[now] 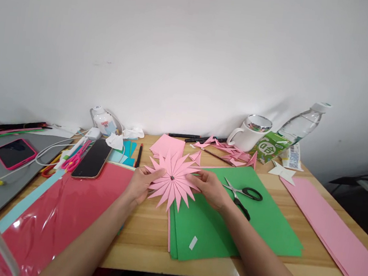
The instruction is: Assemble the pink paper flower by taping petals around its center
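Observation:
Between my two hands is a pink folded-paper star [175,189] with many points and a small hole at its centre. My left hand [140,184] pinches its left edge, thumb on top and fingers underneath. On the opposite edge my right hand [213,189] grips it the same way. The star is held above the wooden table, over the left edge of a stack of green paper [260,226]. Behind it lie pink paper squares [167,146] and a heap of folded pink pieces [232,153]. Black-handled scissors [242,192] rest partly open on the green paper.
A white mug [249,134], a green carton [271,147] and a water bottle [301,125] stand at the back right. Pink sheets [329,230] lie at the right. To the left are a phone [91,159], pink scissors [76,157] and red paper in plastic [72,209].

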The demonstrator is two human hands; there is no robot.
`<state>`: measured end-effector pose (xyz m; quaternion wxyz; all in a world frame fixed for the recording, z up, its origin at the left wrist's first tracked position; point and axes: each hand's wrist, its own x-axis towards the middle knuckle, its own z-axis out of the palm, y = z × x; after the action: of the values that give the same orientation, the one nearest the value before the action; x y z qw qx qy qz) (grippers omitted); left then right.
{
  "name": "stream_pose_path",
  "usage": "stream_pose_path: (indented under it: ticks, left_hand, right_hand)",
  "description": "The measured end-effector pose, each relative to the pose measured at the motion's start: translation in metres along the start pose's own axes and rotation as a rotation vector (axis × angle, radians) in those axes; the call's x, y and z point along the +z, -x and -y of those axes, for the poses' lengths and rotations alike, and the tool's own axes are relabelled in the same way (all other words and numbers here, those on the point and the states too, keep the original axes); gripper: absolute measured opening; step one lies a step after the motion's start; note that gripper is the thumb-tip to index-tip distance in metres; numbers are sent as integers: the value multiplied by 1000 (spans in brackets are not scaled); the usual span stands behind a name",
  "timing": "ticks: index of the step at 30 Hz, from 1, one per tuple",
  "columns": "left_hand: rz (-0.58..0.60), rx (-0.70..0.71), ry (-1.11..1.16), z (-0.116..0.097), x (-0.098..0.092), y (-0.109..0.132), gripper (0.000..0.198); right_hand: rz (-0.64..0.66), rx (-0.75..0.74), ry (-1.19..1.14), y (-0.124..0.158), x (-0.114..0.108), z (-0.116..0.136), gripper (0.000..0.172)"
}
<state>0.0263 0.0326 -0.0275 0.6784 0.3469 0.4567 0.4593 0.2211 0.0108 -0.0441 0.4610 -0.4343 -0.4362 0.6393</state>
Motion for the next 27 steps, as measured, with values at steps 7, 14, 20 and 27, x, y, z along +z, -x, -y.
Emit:
stream_pose_path:
  ticks: [7, 14, 20, 27]
  left_hand:
    - [27, -33, 26, 1, -1, -1, 29]
    - [-23, 73, 51, 2, -4, -5, 31]
    - [4, 80, -10, 5, -8, -8, 32]
    - [90, 15, -211, 8, -8, -2, 29]
  right_hand:
    - [-157, -90, -16, -4, -1, -2, 30]
    - [-177, -57, -138, -10, -6, -8, 34]
    - [-254, -92, -197, -13, -10, -10, 31]
    - [-256, -164, -220, -16, -11, -11, 22]
